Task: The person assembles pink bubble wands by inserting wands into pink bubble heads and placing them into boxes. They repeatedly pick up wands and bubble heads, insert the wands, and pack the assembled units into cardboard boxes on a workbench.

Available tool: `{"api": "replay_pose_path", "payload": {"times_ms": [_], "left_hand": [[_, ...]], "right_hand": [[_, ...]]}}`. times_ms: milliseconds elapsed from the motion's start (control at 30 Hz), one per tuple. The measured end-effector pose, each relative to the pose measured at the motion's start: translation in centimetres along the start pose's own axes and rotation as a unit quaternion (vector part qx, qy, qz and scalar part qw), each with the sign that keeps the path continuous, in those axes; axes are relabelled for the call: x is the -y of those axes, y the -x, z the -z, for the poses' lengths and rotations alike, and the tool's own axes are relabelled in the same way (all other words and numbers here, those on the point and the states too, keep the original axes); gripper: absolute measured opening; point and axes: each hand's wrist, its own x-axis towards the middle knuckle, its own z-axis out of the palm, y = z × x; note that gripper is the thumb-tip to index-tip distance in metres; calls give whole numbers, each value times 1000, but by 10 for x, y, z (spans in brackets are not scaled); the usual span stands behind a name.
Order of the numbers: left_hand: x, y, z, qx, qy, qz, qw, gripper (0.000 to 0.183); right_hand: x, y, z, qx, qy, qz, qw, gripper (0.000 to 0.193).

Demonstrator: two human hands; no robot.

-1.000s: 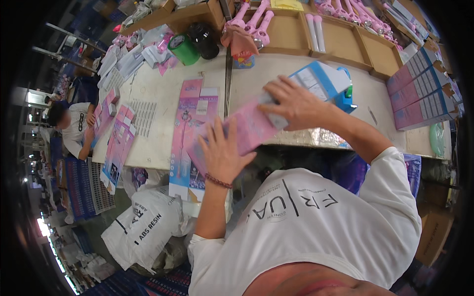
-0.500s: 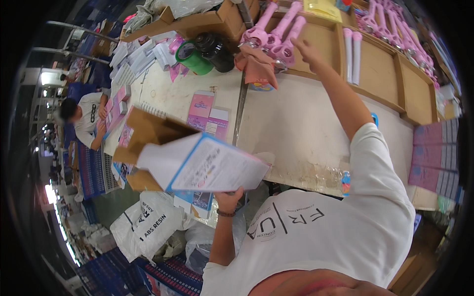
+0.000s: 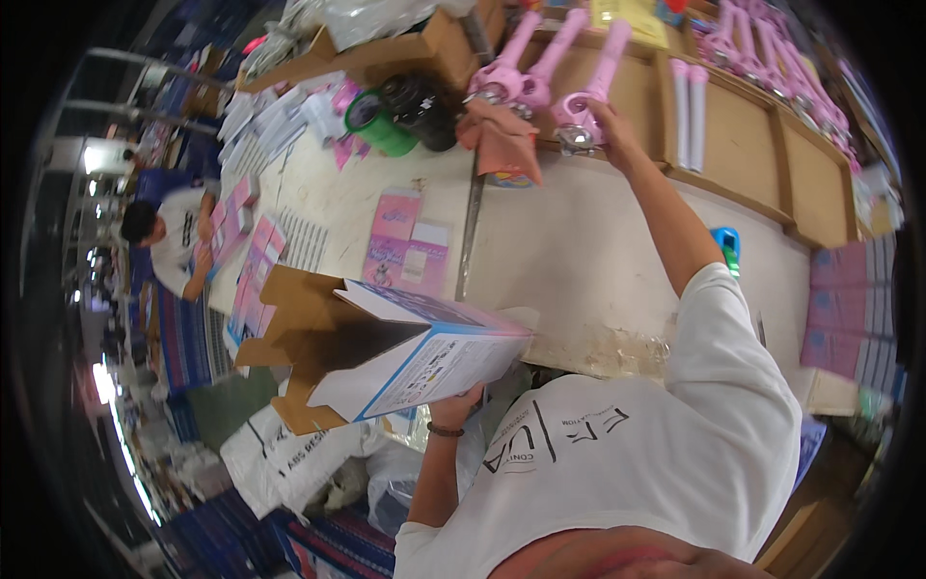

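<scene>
An open cardboard box [image 3: 434, 362], white and blue with print outside and brown inside, tilts over the left front of the table. My left hand [image 3: 459, 409] grips its lower near side, and its flaps stand apart toward the left. At the far side, my right hand [image 3: 617, 135] is closed on a pink wand-shaped toy [image 3: 604, 69] with a ring-like head and a shiny clear end. Two similar pink wands [image 3: 502, 69] lie just left of it at a brown tray. An orange-pink pouch [image 3: 502, 140] sits beside them.
Brown cardboard trays [image 3: 733, 135] line the back right, one with two white-and-pink sticks [image 3: 690, 106]. A green tape roll [image 3: 376, 124] and a dark jar [image 3: 421, 108] stand left of the pouch. Flat pink boxes [image 3: 405, 241] lie on the table. A co-worker [image 3: 178, 232] handles pink boxes at far left.
My right hand has taken hold of one pink wand and drawn it right, away from the other two. The box in my left hand has turned, showing more of its open inside.
</scene>
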Motion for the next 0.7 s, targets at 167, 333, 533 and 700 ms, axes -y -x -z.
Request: {"api": "replay_pose_path", "payload": {"times_ms": [167,333,533,700], "left_hand": [[4,-19,11,17,-68,-133,989,51],[4,-31,18,42,42,-172,983,69],[1,-48,8,133,117,-165,970,105],[-11,-54,-9,197,204,-196,939,122]], "right_hand": [[77,120,-5,15,45,281,958,77],[196,191,0,-71,-16,324,943,30],[241,315,-28,-101,151,469,865,18],[295,413,-66,-106,136,529,831,33]]}}
